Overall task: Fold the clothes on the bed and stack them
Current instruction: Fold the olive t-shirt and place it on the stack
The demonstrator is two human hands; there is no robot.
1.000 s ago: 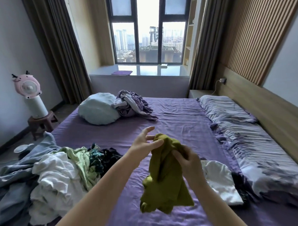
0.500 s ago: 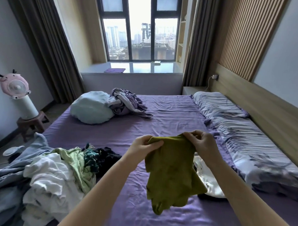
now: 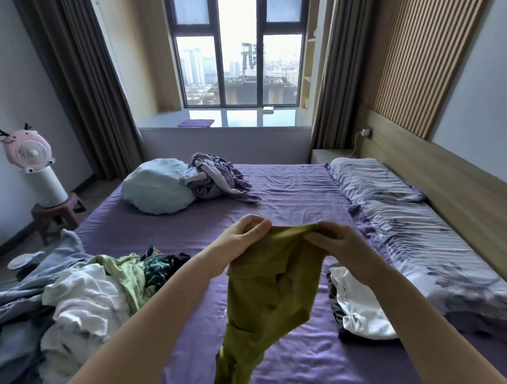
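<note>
Both hands pinch the top edge of the olive garment, lifted above the bed.

Left hand (image 3: 244,235) and right hand (image 3: 335,243) each close a narrow grip on the olive garment (image 3: 270,303), which hangs limp below the grip over the purple bed (image 3: 298,193). It looks light, soft and floppy; holding its upper corners should spread it. An unfolded pile (image 3: 97,286) lies left of the grip, folded clothes (image 3: 357,309) right.

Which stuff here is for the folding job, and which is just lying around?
For the job: green garment held up by left hand and right hand; clothes pile; folded stack; bed.

Just lying around: fan, stool, pillows, blue cushion.
</note>
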